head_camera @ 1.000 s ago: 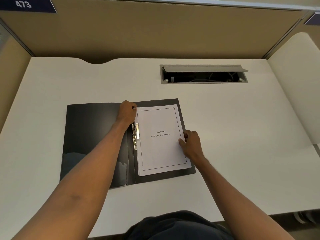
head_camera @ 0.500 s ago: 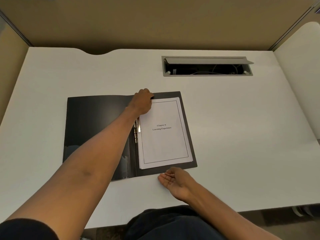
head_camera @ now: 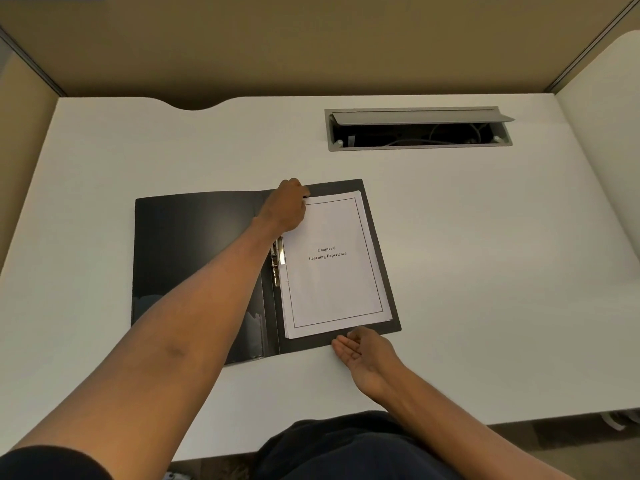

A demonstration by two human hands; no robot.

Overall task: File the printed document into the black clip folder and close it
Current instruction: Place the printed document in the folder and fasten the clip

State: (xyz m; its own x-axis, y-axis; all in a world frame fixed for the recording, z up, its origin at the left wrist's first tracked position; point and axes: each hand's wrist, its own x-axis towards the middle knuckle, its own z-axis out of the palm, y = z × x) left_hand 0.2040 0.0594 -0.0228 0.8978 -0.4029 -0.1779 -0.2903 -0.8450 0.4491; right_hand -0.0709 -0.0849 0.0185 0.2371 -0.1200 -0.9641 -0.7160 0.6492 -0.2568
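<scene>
Printed document (head_camera: 334, 263) is lying face up on the right-hand half of the black clip folder (head_camera: 194, 258), which is lying spread open and flat on the white desk (head_camera: 485, 254). The stack is sitting slightly askew, with several sheet edges showing along the right and near sides. Metal clip (head_camera: 278, 259) is running along the spine, just beside the document's left edge; whether it is pressing on the paper cannot be told. Left-hand half of the folder is showing a clear pocket at its near corner, with nothing readable in it.

Cover page is reading "Chapter 6 / Learning Experience" inside a thin rectangular border.

Left hand (head_camera: 285, 207) is resting at the document's far left corner, fingers curled together over the paper's top edge; whether they are pinching the sheets cannot be told. Right hand (head_camera: 363, 351) is lying on the desk at the folder's near edge, palm turned up, fingers straight and held together, tips touching the folder's edge below the document.

Grey cable tray (head_camera: 417, 128) is sitting recessed in the desk beyond the folder, lid raised, cables lying inside.
</scene>
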